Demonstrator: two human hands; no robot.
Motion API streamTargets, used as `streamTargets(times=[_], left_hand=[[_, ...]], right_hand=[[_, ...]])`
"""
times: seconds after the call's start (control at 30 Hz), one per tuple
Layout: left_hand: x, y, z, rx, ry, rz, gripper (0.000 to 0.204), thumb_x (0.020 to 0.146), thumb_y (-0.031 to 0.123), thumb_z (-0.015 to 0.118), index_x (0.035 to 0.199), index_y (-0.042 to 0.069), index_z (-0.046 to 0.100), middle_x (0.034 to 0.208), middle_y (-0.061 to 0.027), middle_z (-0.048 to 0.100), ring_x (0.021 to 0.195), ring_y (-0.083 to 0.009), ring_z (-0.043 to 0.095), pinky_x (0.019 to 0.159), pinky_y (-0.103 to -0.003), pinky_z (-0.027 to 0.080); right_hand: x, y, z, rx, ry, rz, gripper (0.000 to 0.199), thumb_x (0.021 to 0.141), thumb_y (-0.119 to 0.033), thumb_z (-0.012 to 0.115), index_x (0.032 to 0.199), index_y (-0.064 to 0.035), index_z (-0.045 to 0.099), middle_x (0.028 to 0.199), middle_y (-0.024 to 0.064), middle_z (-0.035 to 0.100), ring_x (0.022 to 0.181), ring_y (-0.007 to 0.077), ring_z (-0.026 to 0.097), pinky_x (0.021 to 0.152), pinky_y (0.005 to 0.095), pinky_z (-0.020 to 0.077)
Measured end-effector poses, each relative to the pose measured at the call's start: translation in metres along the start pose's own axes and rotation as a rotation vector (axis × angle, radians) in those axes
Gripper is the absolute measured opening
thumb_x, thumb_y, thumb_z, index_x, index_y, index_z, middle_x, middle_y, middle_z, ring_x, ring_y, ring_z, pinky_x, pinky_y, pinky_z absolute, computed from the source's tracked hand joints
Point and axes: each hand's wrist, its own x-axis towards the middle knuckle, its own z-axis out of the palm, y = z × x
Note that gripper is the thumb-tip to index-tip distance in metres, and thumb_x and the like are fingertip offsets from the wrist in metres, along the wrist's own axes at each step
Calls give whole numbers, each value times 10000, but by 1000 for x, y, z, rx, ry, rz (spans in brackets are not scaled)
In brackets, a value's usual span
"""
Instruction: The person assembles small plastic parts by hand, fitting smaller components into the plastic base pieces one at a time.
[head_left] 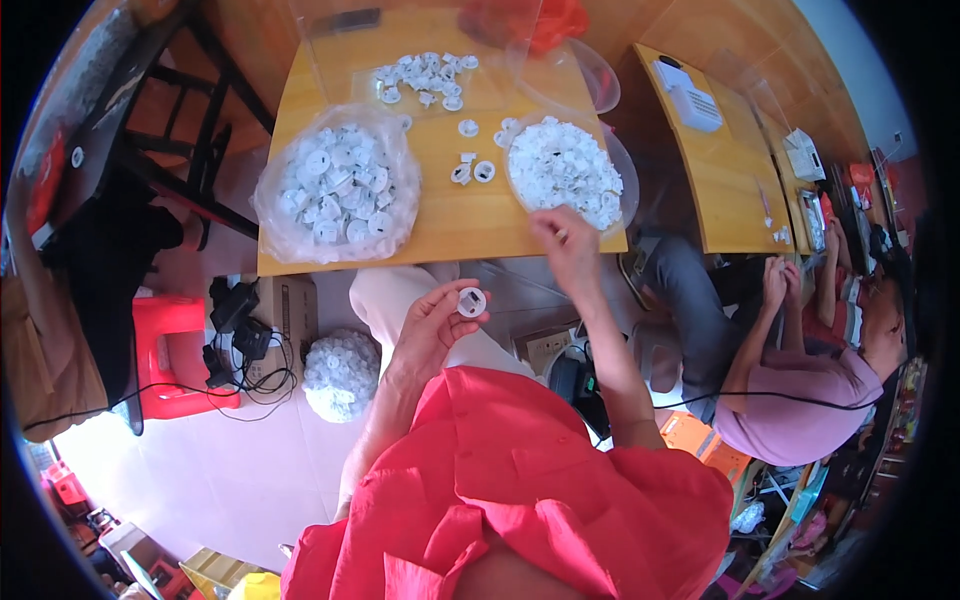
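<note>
In my left hand I hold a small round white plastic part with a dark slot in its face, between thumb and fingers in front of the table edge. My right hand is closed in a pinch at the near edge of a bowl heaped with small white plastic pieces. Whatever is between its fingertips is too small to name. On the left of the table sits a clear plastic bag full of round white parts. Several loose round parts lie between bag and bowl.
Further back on the wooden table are a pile of white parts, a clear basin and a red bag. A red stool, cables and a full bag are on the floor. Other people sit at the right.
</note>
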Motion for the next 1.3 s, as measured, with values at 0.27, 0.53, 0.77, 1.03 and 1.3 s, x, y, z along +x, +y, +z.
streamTargets(times=[0.27,0.53,0.77,1.03,1.3], left_hand=[[1,6,-3,-37,6,26,312,959,191,434,1190,-4,514,1069,-154,609,845,-181,647,707,-238,552],[-1,10,-7,-46,8,52,324,956,195,441,1195,-13,507,1072,-162,607,846,-182,647,710,-241,551],[0,10,-3,-59,-15,35,331,956,197,442,1203,-16,499,1075,-161,604,848,-179,643,720,-242,549],[-1,10,-4,-63,-15,39,334,964,206,423,1210,-8,494,1076,-158,603,848,-180,640,724,-241,546],[0,13,-1,-60,-7,39,332,964,206,425,1206,-9,495,1089,-157,595,853,-173,633,731,-243,537]], right_hand=[[66,38,15,-347,5,-185,139,739,-26,628,876,-15,651,790,108,588,675,257,590,655,338,477],[67,59,6,-156,-32,-107,151,752,-43,628,896,-32,672,774,105,632,671,238,611,623,339,478],[70,57,-12,392,-128,324,122,792,-43,632,894,15,666,771,69,653,634,93,589,529,221,456],[65,49,-11,691,-122,397,198,822,-32,604,1018,-6,622,788,66,652,653,90,602,588,216,517],[44,0,-9,662,-244,340,173,844,-63,591,1007,-13,621,767,49,636,658,74,590,588,213,504]])
